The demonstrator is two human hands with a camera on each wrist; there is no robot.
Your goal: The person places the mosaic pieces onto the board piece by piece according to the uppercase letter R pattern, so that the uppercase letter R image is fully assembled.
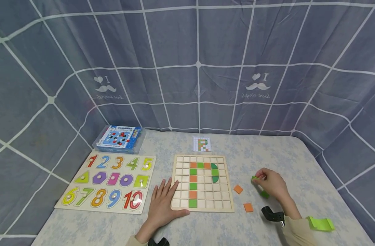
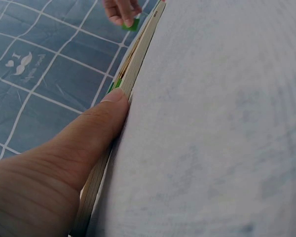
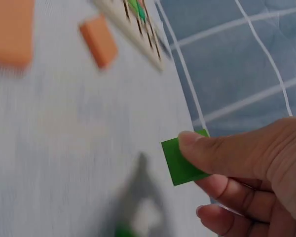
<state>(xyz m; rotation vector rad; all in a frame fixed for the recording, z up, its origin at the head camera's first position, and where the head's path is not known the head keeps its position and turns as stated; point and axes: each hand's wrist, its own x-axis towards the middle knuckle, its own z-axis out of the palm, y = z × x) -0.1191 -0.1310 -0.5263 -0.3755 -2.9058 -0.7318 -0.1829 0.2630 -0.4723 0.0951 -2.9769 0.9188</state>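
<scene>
My right hand (image 1: 271,184) is raised to the right of the wooden grid board (image 1: 232,201). Between thumb and fingers it pinches a green square tile (image 3: 180,165), plain in the right wrist view. Below that hand another green tile (image 1: 265,194) lies on the table. My left hand (image 1: 163,205) rests at the board's lower left corner with fingers spread, its thumb (image 2: 101,116) against the board's edge. Orange and green squares, with dark green rounded pieces (image 1: 215,179), form a column and the top of a loop on the grid. Two orange tiles (image 1: 238,189) lie right of the board.
A pattern card (image 1: 201,144) with a letter R lies behind the board. To the left are a number-and-shape puzzle board (image 1: 105,181) and a blue boxed set (image 1: 119,138). A bright green object (image 1: 321,224) lies by the right sleeve. A grey curtain (image 1: 181,85) surrounds the table.
</scene>
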